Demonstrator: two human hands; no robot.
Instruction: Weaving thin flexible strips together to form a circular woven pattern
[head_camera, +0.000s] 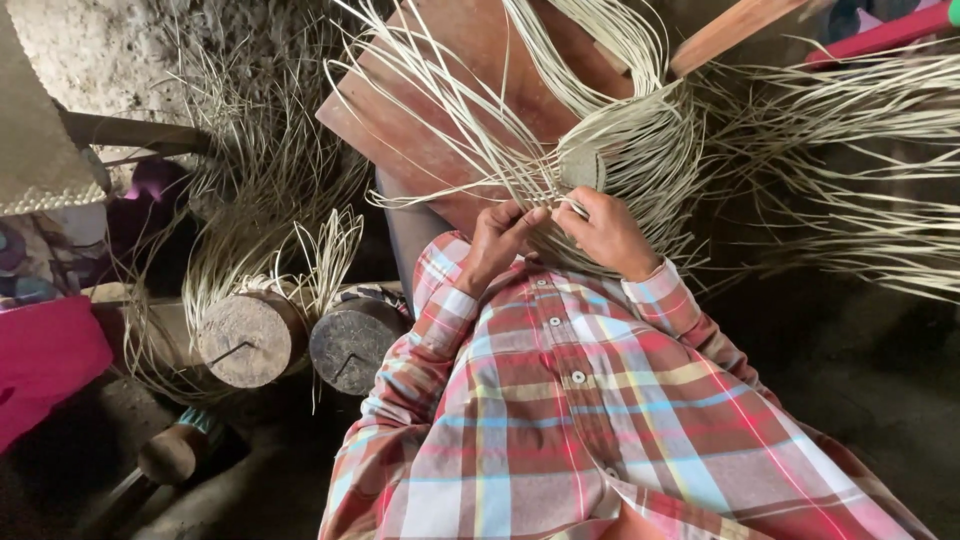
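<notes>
A half-woven piece of pale straw (620, 150) rests on my lap over a reddish wooden board (440, 110), with long loose strands fanning up and to both sides. My left hand (500, 240) pinches thin strands at the weave's lower edge. My right hand (605, 235) grips the woven part just beside it, fingers curled over the strands. The two hands almost touch. My plaid shirt (560, 400) fills the lower middle of the view.
Two round wooden blocks (250, 338) (352, 342) wrapped in straw stand at my left. A bundle of loose straw (260, 170) lies behind them. A wooden-headed tool (170, 455) lies low left, pink cloth (40, 365) at the far left, more strands (860, 170) at right.
</notes>
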